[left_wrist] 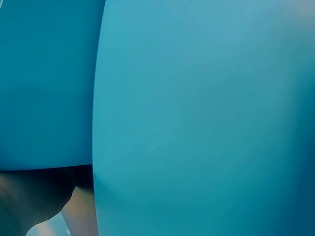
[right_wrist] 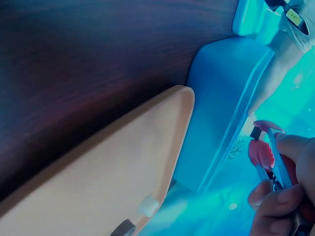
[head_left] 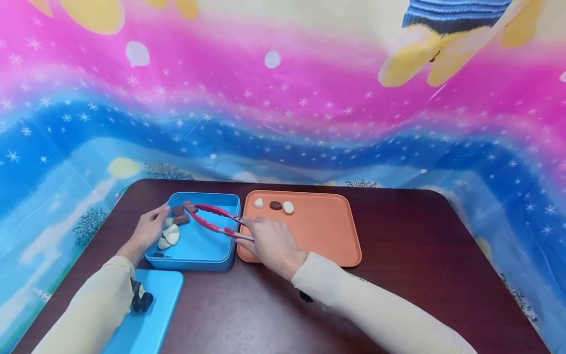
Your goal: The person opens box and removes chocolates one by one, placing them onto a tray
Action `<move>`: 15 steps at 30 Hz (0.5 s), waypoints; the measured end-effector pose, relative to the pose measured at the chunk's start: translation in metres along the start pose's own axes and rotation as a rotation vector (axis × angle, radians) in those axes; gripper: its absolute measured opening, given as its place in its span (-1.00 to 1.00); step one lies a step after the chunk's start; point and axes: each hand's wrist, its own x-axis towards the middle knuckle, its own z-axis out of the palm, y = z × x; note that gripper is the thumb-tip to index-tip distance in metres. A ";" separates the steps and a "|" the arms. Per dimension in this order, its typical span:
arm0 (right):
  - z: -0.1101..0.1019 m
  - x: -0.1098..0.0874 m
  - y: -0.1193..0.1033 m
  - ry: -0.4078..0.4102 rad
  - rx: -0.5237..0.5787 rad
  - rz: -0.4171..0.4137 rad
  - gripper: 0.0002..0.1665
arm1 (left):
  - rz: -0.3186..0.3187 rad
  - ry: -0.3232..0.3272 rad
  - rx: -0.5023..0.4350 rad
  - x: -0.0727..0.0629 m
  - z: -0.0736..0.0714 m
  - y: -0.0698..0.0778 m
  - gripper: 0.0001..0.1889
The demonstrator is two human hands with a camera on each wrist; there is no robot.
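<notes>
My right hand (head_left: pixel 276 246) grips red-and-metal tongs (head_left: pixel 221 227) that reach over the blue box (head_left: pixel 208 246). At their tips is a brown chocolate-like piece (head_left: pixel 189 206); the right wrist view shows a dark piece (right_wrist: pixel 255 132) there too. More brown pieces (head_left: pixel 181 219) and several cream-white pieces (head_left: pixel 171 235) lie along the box's left side. With thumb and fingers, my left hand (head_left: pixel 148 227) holds the box's left wall. Blue plastic (left_wrist: pixel 197 118) fills most of the left wrist view, with part of a hand (left_wrist: pixel 34 199) at lower left.
An orange tray (head_left: pixel 318 231) adjoins the box on the right. On it sit two white pieces (head_left: pixel 288 207) and one dark brown piece (head_left: pixel 275 205). A blue lid (head_left: pixel 155 324) lies in front of the box, under the left forearm. Patterned cloth (head_left: pixel 283 123) hangs behind the table.
</notes>
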 end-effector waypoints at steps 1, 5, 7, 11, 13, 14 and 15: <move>0.000 -0.003 0.002 0.005 0.001 0.000 -0.46 | -0.006 -0.010 -0.006 0.000 0.001 0.000 -0.21; 0.000 -0.015 0.008 0.012 -0.007 -0.003 -0.42 | -0.020 -0.025 -0.017 0.000 0.003 -0.002 -0.21; -0.001 -0.020 0.011 0.017 0.000 -0.002 -0.41 | -0.019 -0.024 -0.012 0.000 0.003 -0.001 -0.22; -0.002 -0.028 0.016 0.028 0.015 0.015 -0.39 | -0.018 -0.027 -0.007 -0.001 0.003 -0.002 -0.24; -0.003 -0.032 0.018 0.029 0.038 0.031 -0.39 | -0.010 -0.029 -0.005 -0.001 0.003 -0.002 -0.25; -0.004 -0.033 0.020 0.029 0.042 0.040 -0.38 | -0.005 -0.029 -0.002 -0.001 0.003 -0.003 -0.24; -0.005 -0.034 0.021 0.028 0.049 0.048 -0.37 | 0.005 -0.025 0.001 -0.001 0.002 -0.003 -0.24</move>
